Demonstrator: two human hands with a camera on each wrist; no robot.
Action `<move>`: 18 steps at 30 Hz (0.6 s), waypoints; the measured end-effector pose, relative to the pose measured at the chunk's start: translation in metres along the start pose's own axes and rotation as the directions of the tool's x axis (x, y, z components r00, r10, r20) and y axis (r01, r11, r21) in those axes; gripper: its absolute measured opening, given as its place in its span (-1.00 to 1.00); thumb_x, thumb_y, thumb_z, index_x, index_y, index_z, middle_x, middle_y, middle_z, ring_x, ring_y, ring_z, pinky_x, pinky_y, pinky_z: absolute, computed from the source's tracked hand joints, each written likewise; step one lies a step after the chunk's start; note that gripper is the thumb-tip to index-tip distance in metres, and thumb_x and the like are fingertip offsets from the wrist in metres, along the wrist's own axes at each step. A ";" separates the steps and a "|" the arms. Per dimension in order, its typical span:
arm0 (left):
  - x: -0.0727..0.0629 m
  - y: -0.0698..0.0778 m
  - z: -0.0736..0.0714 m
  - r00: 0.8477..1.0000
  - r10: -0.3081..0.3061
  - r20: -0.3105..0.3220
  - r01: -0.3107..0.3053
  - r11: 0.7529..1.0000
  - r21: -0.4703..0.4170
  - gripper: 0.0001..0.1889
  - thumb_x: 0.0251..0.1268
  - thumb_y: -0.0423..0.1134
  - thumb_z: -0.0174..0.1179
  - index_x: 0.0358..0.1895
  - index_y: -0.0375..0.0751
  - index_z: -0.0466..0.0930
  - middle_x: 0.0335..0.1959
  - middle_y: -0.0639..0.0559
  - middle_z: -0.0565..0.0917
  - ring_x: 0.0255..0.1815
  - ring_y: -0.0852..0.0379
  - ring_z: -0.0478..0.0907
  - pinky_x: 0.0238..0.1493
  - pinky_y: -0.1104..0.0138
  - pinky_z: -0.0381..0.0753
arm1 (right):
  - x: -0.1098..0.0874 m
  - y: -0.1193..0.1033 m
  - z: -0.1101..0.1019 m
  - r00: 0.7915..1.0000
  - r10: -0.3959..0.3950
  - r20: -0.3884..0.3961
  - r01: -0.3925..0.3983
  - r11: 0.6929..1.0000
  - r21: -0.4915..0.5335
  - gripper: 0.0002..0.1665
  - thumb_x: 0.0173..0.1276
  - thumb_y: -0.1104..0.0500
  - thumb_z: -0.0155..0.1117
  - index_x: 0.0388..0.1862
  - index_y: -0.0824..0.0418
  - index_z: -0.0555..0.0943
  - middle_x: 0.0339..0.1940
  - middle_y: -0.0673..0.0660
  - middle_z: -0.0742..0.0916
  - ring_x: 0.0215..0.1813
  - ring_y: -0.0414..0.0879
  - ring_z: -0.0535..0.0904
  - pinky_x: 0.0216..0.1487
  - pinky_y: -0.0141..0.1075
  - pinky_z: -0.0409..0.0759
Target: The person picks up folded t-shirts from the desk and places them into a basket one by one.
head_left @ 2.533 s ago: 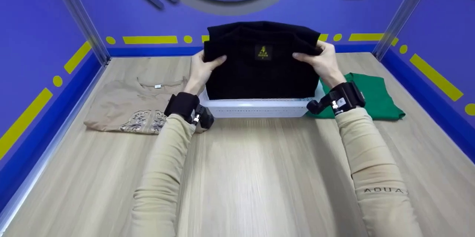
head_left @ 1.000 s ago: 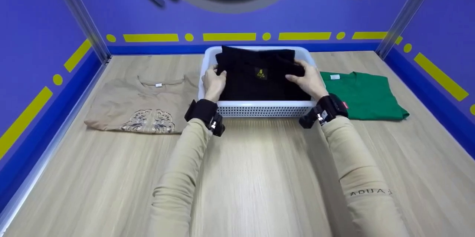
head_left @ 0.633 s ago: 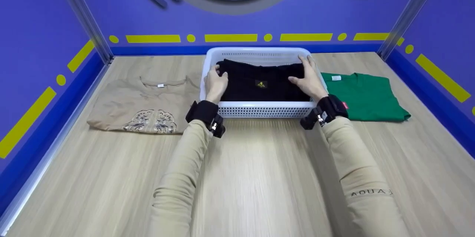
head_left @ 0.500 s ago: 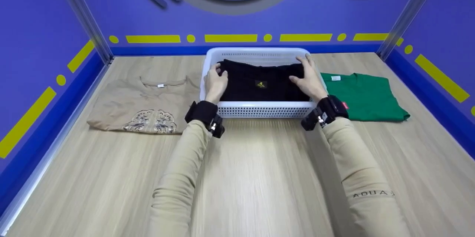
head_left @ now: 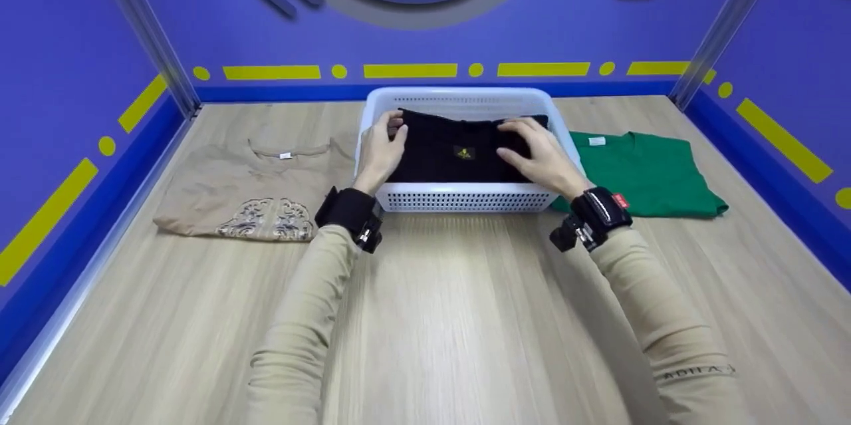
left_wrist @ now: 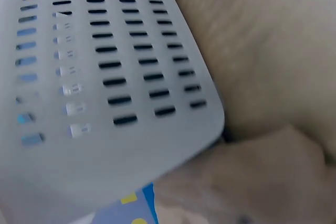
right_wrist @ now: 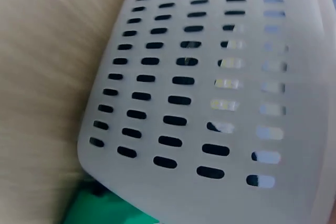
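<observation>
A folded black T-shirt with a small yellow-printed neck label lies inside a white perforated plastic basket. My left hand is over the basket's left side, its loosely bent fingers at the shirt's left edge. Over the shirt's right part is my right hand, thumb and fingers spread apart and lightly bent, gripping no cloth. Both wrist views are filled mostly by the slotted wall of the basket, and the fingers are out of sight there. The right wrist view shows the same basket wall from the other side.
A folded tan T-shirt with a patterned print lies on the wooden table left of the basket. To the right lies a folded green T-shirt, partly behind my right wrist. Blue-purple panels enclose the back and sides.
Both hands have lowered the black T-shirt into the basket and let go of it. In the last half second my right hand has shifted left over the shirt; the left hand has barely moved.
</observation>
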State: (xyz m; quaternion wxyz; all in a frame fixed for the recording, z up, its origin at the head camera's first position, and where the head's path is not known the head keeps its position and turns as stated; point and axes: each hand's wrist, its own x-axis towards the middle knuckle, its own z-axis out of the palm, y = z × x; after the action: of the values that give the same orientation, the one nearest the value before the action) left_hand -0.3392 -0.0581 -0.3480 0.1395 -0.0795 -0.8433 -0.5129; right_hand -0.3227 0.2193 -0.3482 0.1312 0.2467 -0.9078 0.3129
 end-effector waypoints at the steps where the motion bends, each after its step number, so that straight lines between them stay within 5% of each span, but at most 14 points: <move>1: -0.001 -0.001 -0.002 1.000 0.029 0.001 -0.029 0.999 0.016 -0.63 0.41 -0.31 -0.01 0.23 -0.32 0.42 0.13 -0.24 0.59 0.16 -0.08 0.54 0.25 0.25 0.47 | -0.002 -0.002 0.001 1.000 -0.027 0.015 0.027 1.000 -0.011 -0.47 0.39 0.07 0.18 0.26 0.28 0.43 0.28 0.26 0.50 0.36 0.14 0.36 0.41 0.00 0.29; 5: -0.005 -0.007 -0.012 0.987 0.162 0.003 -0.162 0.983 0.082 -0.63 0.39 -0.32 0.02 0.19 -0.39 0.45 0.10 -0.29 0.59 0.16 -0.12 0.53 0.27 0.20 0.46 | -0.010 -0.011 0.006 0.990 -0.112 0.086 0.117 0.991 -0.068 -0.46 0.38 -0.02 0.17 0.24 0.22 0.46 0.22 0.20 0.57 0.31 0.09 0.44 0.36 -0.01 0.36; 9: -0.010 -0.014 -0.023 0.953 0.302 0.019 -0.301 0.937 0.179 -0.62 0.39 -0.29 0.02 0.17 -0.45 0.45 0.11 -0.34 0.58 0.19 -0.18 0.50 0.30 0.13 0.43 | -0.018 -0.020 0.011 0.977 -0.146 0.154 0.166 0.977 -0.132 -0.42 0.36 -0.15 0.14 0.24 0.13 0.48 0.20 0.13 0.61 0.27 0.05 0.48 0.28 0.00 0.45; 15: -0.021 -0.030 -0.039 0.932 0.352 0.085 -0.355 0.844 0.401 -0.57 0.41 -0.14 0.01 0.23 -0.31 0.45 0.18 -0.23 0.57 0.25 -0.16 0.45 0.35 0.08 0.37 | -0.026 -0.024 0.022 0.957 -0.206 0.202 0.247 0.946 -0.209 -0.40 0.31 -0.23 0.18 0.19 0.10 0.52 0.09 0.07 0.68 0.15 -0.02 0.58 0.13 -0.07 0.57; 18: -0.023 -0.042 -0.046 0.923 0.373 0.100 -0.377 0.814 0.441 -0.55 0.40 -0.13 0.02 0.24 -0.32 0.43 0.19 -0.24 0.55 0.27 -0.18 0.41 0.36 0.04 0.33 | -0.028 -0.023 0.027 0.955 -0.226 0.192 0.268 0.935 -0.231 -0.43 0.29 -0.20 0.22 0.14 0.12 0.54 0.03 0.08 0.71 0.05 -0.04 0.63 0.03 -0.09 0.61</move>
State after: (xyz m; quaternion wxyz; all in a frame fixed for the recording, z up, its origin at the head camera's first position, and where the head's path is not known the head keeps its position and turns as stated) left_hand -0.3216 -0.1177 -0.3705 0.2484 -0.2114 -0.9075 -0.2645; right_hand -0.2892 0.1970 -0.3681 0.1256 0.3648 -0.9097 0.1535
